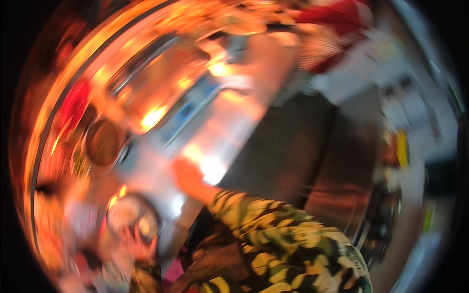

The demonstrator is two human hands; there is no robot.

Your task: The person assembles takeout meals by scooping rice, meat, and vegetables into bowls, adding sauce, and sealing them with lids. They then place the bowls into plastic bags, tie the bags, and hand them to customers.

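Observation:
My right hand, at the end of a camouflage sleeve, is over the edge of a shiny metal counter. It is blurred by motion, and whether it holds anything cannot be told. At the lower left, my left hand has its fingers spread at the near rim of a round container with pale contents. Whether the fingers grip the container or something in it is unclear. A second round container with brown contents stands farther up on the left.
A large metal tray or pan lies on the counter, beside a blue-and-white flat object. A person in red sleeves is at the upper right. Bowls stand at the far end. Assorted items, one yellow, line the right side.

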